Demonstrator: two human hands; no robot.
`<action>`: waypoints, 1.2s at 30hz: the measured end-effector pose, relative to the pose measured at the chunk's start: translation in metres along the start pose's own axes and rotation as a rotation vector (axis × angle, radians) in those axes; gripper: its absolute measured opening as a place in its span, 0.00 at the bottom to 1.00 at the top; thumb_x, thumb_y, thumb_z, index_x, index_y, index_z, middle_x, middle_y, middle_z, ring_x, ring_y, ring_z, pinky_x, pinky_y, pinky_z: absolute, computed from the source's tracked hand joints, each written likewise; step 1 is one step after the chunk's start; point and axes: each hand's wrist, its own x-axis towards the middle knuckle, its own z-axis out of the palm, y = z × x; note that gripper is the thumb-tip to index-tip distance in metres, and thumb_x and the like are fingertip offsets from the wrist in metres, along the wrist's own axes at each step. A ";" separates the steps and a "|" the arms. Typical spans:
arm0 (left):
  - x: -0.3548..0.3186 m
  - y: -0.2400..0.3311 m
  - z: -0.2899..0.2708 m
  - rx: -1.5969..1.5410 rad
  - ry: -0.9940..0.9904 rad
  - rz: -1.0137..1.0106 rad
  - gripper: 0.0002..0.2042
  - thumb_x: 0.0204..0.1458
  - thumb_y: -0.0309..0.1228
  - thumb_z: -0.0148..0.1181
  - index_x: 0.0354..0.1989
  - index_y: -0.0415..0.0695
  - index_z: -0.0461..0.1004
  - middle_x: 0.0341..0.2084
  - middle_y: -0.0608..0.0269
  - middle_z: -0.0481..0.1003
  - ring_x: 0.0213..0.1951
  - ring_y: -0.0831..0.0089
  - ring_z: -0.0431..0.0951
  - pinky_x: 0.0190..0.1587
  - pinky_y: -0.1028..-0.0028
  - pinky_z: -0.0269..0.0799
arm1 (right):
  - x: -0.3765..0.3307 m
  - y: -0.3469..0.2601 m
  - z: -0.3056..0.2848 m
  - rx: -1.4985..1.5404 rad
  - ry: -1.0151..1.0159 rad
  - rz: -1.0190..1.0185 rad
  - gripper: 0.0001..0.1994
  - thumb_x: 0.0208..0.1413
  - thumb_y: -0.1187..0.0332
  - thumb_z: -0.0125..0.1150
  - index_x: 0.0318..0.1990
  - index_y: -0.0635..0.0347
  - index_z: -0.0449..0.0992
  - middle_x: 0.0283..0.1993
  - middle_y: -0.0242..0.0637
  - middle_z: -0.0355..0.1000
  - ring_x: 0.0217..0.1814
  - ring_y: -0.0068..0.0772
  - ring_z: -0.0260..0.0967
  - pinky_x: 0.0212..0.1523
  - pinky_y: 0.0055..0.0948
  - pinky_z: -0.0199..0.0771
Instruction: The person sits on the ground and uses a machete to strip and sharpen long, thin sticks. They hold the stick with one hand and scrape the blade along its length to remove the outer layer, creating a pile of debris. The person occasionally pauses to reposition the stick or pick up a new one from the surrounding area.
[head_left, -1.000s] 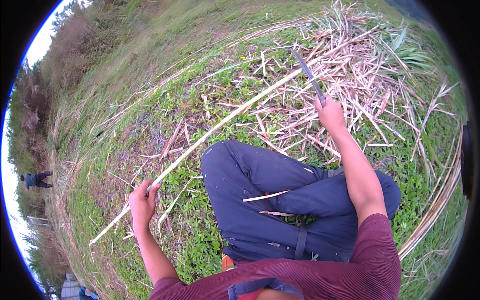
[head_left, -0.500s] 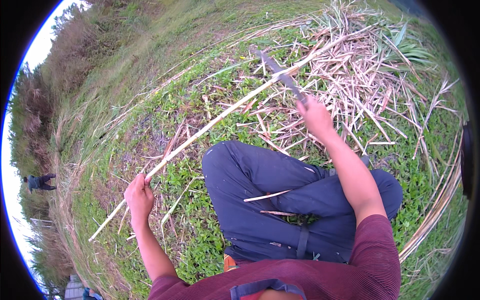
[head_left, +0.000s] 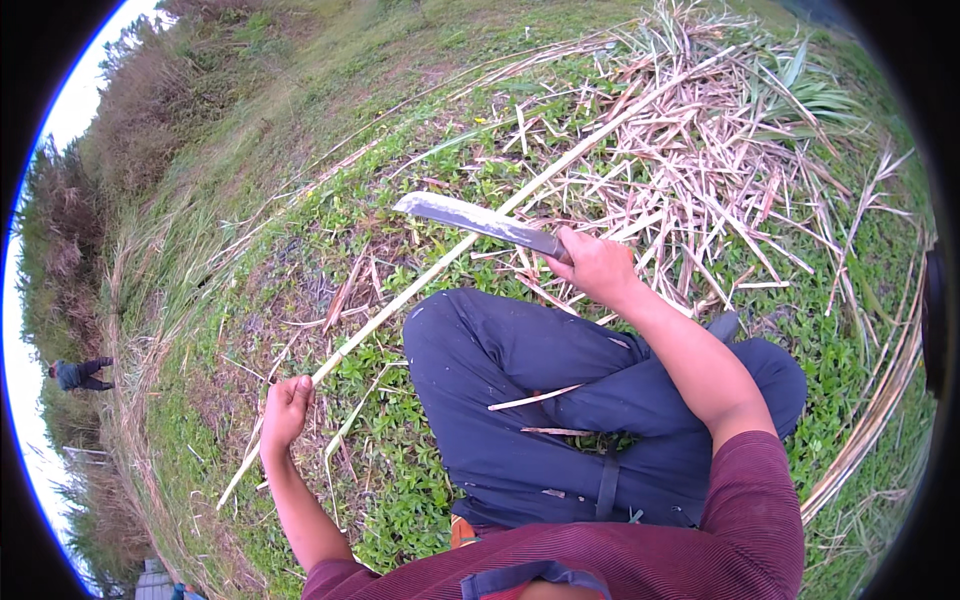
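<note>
A long pale stalk (head_left: 400, 302) runs slantwise from the lower left up to the heap of dry scraps at the far right. My left hand (head_left: 287, 412) is closed round it near its lower end, which sticks out below the fist. My right hand (head_left: 597, 266) grips the dark handle of a machete (head_left: 480, 219). Its broad, worn blade points left and crosses the stalk about midway along; whether it touches the stalk I cannot tell.
A heap of dry strips (head_left: 715, 165) spreads at the far right beside green leaves. My crossed legs (head_left: 530, 400) in dark trousers carry two loose slivers. Long stalks (head_left: 880, 400) lie along the right. A distant person (head_left: 80, 374) is at the left, before bushes (head_left: 65, 260).
The machete has moved down the stalk toward me and its blade has swung from pointing up-left to nearly level. My left hand and the stalk's lower end have shifted slightly right and nearer.
</note>
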 end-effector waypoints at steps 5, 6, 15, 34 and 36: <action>-0.005 0.005 -0.003 -0.194 -0.272 -0.286 0.25 0.68 0.46 0.50 0.21 0.43 0.74 0.10 0.74 0.62 0.14 0.82 0.57 0.20 0.76 0.52 | 0.002 0.061 0.006 0.119 -0.105 0.487 0.21 0.66 0.48 0.52 0.40 0.60 0.70 0.29 0.48 0.78 0.31 0.54 0.79 0.34 0.51 0.78; -0.004 0.008 0.000 -0.211 -0.287 -0.297 0.25 0.68 0.46 0.50 0.21 0.43 0.74 0.10 0.74 0.62 0.14 0.82 0.57 0.19 0.76 0.52 | 0.004 0.076 0.000 0.163 -0.083 0.605 0.21 0.66 0.48 0.52 0.40 0.62 0.70 0.29 0.50 0.78 0.32 0.56 0.78 0.36 0.52 0.77; 0.008 0.013 -0.008 -0.334 -0.426 -0.400 0.24 0.67 0.48 0.50 0.25 0.43 0.75 0.10 0.73 0.63 0.12 0.84 0.56 0.17 0.79 0.48 | 0.006 0.032 -0.013 0.205 -0.193 0.437 0.19 0.64 0.47 0.57 0.40 0.56 0.70 0.27 0.43 0.76 0.27 0.47 0.78 0.28 0.45 0.78; 0.013 0.017 0.006 -0.458 -0.368 -0.516 0.18 0.69 0.45 0.48 0.29 0.46 0.68 0.14 0.72 0.63 0.15 0.83 0.57 0.17 0.79 0.51 | 0.002 0.051 -0.007 0.270 -0.126 0.488 0.19 0.67 0.51 0.53 0.40 0.62 0.70 0.25 0.43 0.76 0.26 0.43 0.77 0.30 0.44 0.78; 0.014 0.011 0.003 -0.470 -0.413 -0.472 0.19 0.69 0.45 0.48 0.29 0.46 0.68 0.14 0.73 0.63 0.16 0.83 0.58 0.18 0.79 0.52 | 0.004 0.024 0.002 0.110 -0.226 0.281 0.19 0.66 0.50 0.55 0.40 0.58 0.68 0.25 0.42 0.76 0.25 0.45 0.77 0.29 0.44 0.78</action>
